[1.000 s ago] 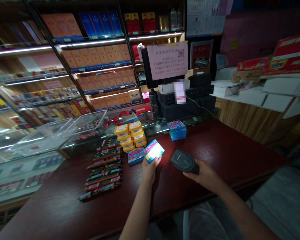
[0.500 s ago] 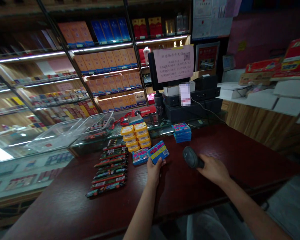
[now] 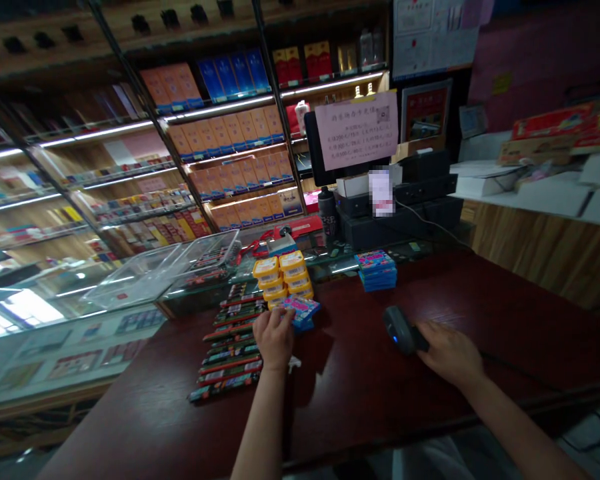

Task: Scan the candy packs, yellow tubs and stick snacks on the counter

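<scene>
My left hand is at the left edge of a flat blue candy packet with pink lettering. Its bent fingers grip that edge, and the packet lies slightly turned on top of another blue one. Right behind stand two stacks of yellow-lidded tubs. Left of my hand, a row of long, thin dark packs covers part of the table. My right hand is closed around the handle of a black barcode scanner, held over the table with a small blue light showing.
Another stack of blue packets stands at the table's back edge. Behind are a dark bottle and a monitor with a pink handwritten sign. Clear plastic trays sit on the glass counter. The scanner's cable trails right.
My left hand has moved left with the blue packet, bringing it down onto the other one by the tubs. The scanner stays in my right hand, and the view has shifted slightly.
</scene>
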Demonstrator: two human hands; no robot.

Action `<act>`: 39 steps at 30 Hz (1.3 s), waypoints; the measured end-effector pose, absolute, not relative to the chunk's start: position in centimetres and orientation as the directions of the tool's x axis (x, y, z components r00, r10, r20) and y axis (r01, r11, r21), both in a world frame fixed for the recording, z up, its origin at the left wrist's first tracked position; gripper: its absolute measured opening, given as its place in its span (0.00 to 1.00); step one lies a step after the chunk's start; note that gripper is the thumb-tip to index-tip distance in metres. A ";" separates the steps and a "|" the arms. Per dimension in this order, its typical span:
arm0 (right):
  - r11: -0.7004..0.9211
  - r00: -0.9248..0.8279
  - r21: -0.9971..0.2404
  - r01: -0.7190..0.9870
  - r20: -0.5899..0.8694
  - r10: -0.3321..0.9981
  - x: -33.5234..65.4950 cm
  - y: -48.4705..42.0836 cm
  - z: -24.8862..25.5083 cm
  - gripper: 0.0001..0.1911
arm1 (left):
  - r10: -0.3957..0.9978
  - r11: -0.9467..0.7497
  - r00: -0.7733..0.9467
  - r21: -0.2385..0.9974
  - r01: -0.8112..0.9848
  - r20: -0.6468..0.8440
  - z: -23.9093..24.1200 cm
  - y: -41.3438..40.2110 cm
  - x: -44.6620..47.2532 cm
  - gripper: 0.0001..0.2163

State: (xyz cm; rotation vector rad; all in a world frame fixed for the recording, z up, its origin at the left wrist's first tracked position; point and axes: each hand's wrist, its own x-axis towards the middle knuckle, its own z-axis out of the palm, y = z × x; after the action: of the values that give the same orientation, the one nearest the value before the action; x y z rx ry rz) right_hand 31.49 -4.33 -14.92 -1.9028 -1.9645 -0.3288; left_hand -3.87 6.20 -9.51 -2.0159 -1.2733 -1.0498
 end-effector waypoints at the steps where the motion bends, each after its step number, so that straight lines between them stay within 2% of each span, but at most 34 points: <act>1: 0.055 -0.013 -0.086 0.995 0.427 0.904 31.5 -4.3 -15.0 0.14 | 0.515 -0.392 0.266 -0.052 0.918 0.815 -9.9 6.3 -4.1 0.12; 4: 0.052 -0.013 -0.086 0.995 0.402 0.916 31.5 -4.3 -15.1 0.14 | 0.610 -0.358 0.268 -0.043 0.933 0.746 -11.0 6.4 -4.2 0.13; 8: 0.039 0.010 -0.118 0.992 0.388 0.922 31.5 -4.4 -15.0 0.15 | 0.722 -0.354 0.236 0.054 0.934 0.650 -12.0 6.7 -4.1 0.14; 13: 0.000 0.039 -0.102 0.995 0.388 0.921 31.5 -4.7 -14.8 0.15 | 0.749 -0.457 0.243 0.215 0.863 0.617 -13.3 7.2 -4.2 0.12; 16: -0.008 0.044 -0.098 0.995 0.373 0.927 31.5 -4.8 -14.7 0.15 | 0.749 -0.441 0.177 0.283 0.852 0.638 -13.9 7.5 -4.2 0.10; 19: -0.020 0.053 -0.095 0.995 0.365 0.930 31.5 -4.8 -14.7 0.14 | 0.748 -0.412 0.140 0.289 0.864 0.648 -14.0 7.7 -4.2 0.11; 25: -0.008 0.049 -0.115 0.993 0.363 0.930 31.4 -4.5 -14.7 0.15 | 0.707 -0.406 0.161 0.209 0.890 0.689 -13.0 6.8 -3.6 0.11; 29: -0.007 0.058 -0.150 0.989 0.338 0.939 31.3 -4.4 -14.5 0.16 | 0.676 -0.514 0.275 0.171 0.840 0.684 -12.0 6.6 -1.6 0.12; 34: -0.017 0.071 -0.167 0.986 0.323 0.944 31.1 -4.2 -14.1 0.14 | 0.649 -0.708 0.519 0.192 0.679 0.557 -10.6 8.0 3.6 0.16; 39: -0.021 0.076 -0.181 0.983 0.299 0.951 30.9 -4.0 -13.6 0.13 | 0.638 -0.754 0.573 0.265 0.601 0.514 -8.5 10.4 10.7 0.18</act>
State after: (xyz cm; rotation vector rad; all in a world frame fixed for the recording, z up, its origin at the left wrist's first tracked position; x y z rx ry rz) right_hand 30.94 -4.03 -13.65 -2.0243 -1.9251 -0.1325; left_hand 10.71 10.43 -8.54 -2.8402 -1.1201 -0.9668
